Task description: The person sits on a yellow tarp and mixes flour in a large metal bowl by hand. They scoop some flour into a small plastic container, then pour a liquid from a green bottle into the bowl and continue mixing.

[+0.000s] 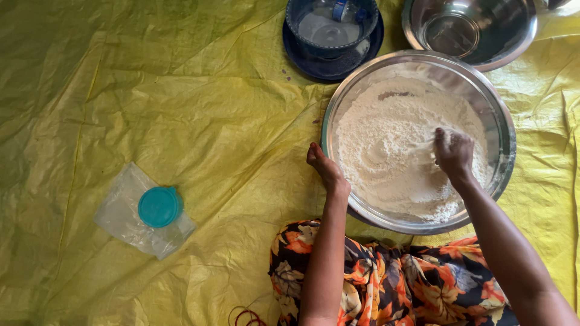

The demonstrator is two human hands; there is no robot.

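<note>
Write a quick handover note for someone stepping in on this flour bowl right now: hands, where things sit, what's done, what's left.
Left hand: open, resting against the outer rim of the large steel bowl, steadying it.
Right hand: inside the bowl, fingers curled in the flour.
Around: an empty steel bowl beyond it, a blue bowl on a blue plate beside that, a teal lid on a clear plastic bag off to the left, all on a yellow sheet.
Done: flour is in the bowl, still dry and loose.
Left: no dough formed yet.
</note>
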